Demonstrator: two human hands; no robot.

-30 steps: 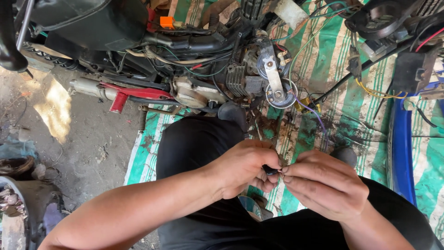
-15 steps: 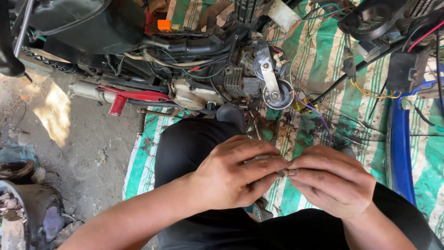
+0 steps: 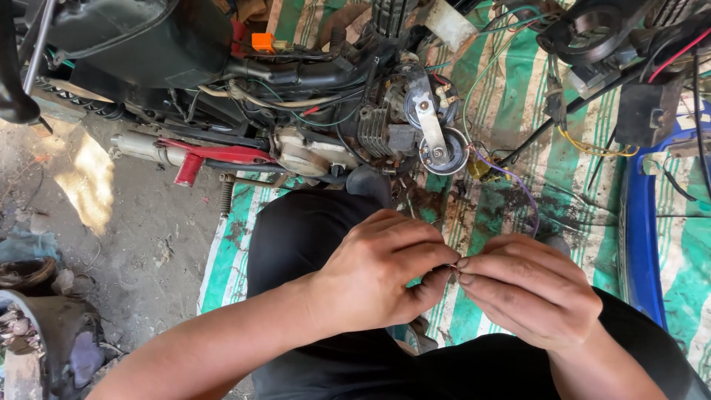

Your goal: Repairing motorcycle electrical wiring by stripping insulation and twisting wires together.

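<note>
My left hand [image 3: 381, 278] and my right hand [image 3: 526, 289] meet fingertip to fingertip above my lap, which is covered by black trousers [image 3: 304, 237]. Between the pinched fingers sits a small thin piece, probably a wire end [image 3: 455, 264]; most of it is hidden by the fingers. A purple wire [image 3: 518, 185] runs from near my right hand up toward the stripped motorbike engine [image 3: 370, 133] lying just beyond my knees.
A green-and-white striped mat [image 3: 511, 89] covers the ground, stained with oil. A red kick lever [image 3: 200, 157], black frame tubes, loose wires and a round metal cover [image 3: 443, 152] crowd the far side. A blue plastic panel [image 3: 641, 237] lies at right, bare dirt at left.
Both hands have risen slightly and closed tighter together, with the left fingers curling further over the small piece. The view has shifted a little.
</note>
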